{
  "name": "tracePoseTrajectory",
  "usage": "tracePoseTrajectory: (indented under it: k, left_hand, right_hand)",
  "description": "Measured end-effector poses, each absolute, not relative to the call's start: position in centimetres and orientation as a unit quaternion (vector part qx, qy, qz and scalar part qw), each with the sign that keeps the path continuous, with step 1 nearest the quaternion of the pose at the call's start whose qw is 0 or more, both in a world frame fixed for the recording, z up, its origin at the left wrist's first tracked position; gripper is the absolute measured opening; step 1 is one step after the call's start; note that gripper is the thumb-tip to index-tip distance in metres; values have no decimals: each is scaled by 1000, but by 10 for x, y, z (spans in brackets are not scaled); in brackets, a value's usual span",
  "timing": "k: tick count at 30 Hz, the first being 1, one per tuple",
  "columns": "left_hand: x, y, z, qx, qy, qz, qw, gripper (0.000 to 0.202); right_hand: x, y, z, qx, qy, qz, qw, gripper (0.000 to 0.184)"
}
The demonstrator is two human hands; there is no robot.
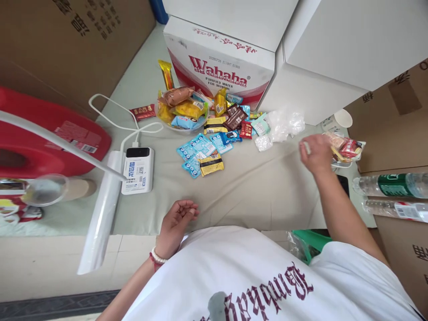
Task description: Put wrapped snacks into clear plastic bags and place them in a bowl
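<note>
My left hand rests by the near edge of the covered table, palm partly up. Its fingers are loosely curled and I see nothing in them. My right hand is raised at the right, slightly blurred, with fingers drawn together; something small and pale shows at the fingertips, too unclear to name. Just beyond it stands a bowl of packaged snacks. Left of it lies crumpled clear plastic. A clear bowl heaped with wrapped snacks stands mid-table, with blue packets and a yellow packet in front.
A Wahaba-style white water carton, printed Wahaha, stands behind the snacks. Left are a white power bank with cables, a clear plastic roll and a red jug. Right are a paper cup and water bottles.
</note>
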State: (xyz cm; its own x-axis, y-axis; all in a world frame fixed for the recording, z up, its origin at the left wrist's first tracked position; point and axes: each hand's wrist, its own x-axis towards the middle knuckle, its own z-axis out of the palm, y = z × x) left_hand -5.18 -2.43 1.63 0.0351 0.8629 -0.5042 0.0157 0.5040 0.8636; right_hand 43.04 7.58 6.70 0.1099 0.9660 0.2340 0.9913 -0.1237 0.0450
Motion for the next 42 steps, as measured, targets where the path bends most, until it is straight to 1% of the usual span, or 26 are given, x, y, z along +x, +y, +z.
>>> tracePoseTrajectory:
  k: [2,3,6,7,9,11,13,15,18,20,21,23,25,27,29,31,33,35,37,39,41,42]
  left_hand:
    - [-50,-24,17,377,609,333,614,45]
    - [-50,-24,18,385,609,328,610,43]
    - [-53,-25,21,411,606,318,603,38]
    - [-55,-25,23,417,603,317,601,36]
    - [-58,-26,28,424,598,320,600,33]
    - [-56,-22,34,430,589,323,604,31]
    - [-43,-12,40,440,560,322,624,31]
    - [-18,4,43,449,505,323,662,32]
    - [30,34,40,433,458,345,696,38]
    - [57,50,31,430,440,355,704,42]
    - [66,55,26,427,427,359,712,42]
    - [75,59,14,416,402,364,730,44]
    - [73,56,5,393,392,368,746,46]
    - [64,50,0,369,399,373,752,48]
    - [54,45,-2,359,407,376,751,48]
    - [47,41,-1,367,407,379,746,46]
    - [41,40,2,388,401,382,737,43]
    - [38,39,2,417,395,370,730,40]
    - [35,38,1,445,414,356,710,38]
    - [33,35,0,478,478,375,635,36]
    - [32,31,1,540,529,414,506,34]
    - [32,30,3,587,530,426,440,35]
  right_hand:
    - [378,92,47,-737,-671,-3,79,44]
    - [357,101,36,-745,-661,24,94,43]
    - [322,125,9,-771,-625,61,109,37]
    - [319,129,4,-778,-611,76,126,34]
    - [320,128,-1,-779,-580,133,200,30]
    - [319,113,1,-756,-540,215,301,30]
    - [309,89,6,-721,-509,276,380,32]
    - [289,61,14,-686,-525,289,412,29]
    - [256,27,25,-632,-608,252,409,18]
    - [242,13,28,-607,-630,250,414,13]
    - [239,8,27,-605,-616,268,427,11]
    - [238,2,23,-611,-533,336,479,12]
    - [244,-2,15,-602,-400,424,545,19]
    - [250,-6,9,-568,-281,504,587,26]
    - [253,-9,5,-534,-216,566,589,29]
    - [253,-10,4,-516,-189,609,572,29]
    - [251,-9,6,-506,-180,638,552,35]
    - [247,-5,9,-511,-189,642,539,42]
    - [244,0,13,-536,-209,619,535,40]
    - [241,5,16,-573,-234,580,530,36]
    - [239,9,20,-605,-268,550,510,35]
    - [237,10,22,-618,-289,540,493,35]
